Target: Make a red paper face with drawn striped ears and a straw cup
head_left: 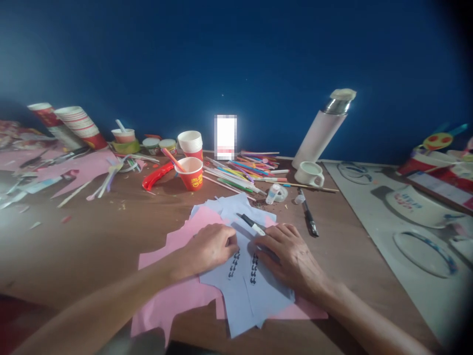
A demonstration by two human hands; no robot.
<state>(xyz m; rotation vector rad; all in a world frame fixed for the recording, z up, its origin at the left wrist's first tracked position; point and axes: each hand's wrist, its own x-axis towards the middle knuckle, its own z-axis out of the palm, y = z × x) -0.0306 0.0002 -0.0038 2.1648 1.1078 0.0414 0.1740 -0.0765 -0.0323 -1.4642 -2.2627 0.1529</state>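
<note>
My left hand (218,242) is closed, fingers curled, its edge on cut sheets of paper; what the fingertips pinch, if anything, is hidden. My right hand (290,254) lies palm down with fingers spread over the pale bluish-white paper (240,310). Between the hands, two short columns of black marks (253,268) run down this paper. Just beyond my right fingers, a white marker with a black end (251,224) rests on the sheets. Irregular pink paper (177,296) sticks out beneath, mostly to the left.
Behind the paper stand red paper cups (194,180), a heap of colored pens (247,172) and a small bottle (272,194). Toward the right are a black pen (309,217), a white mug (309,173) and a tall flask (321,130). Paper scraps (81,172) litter the left.
</note>
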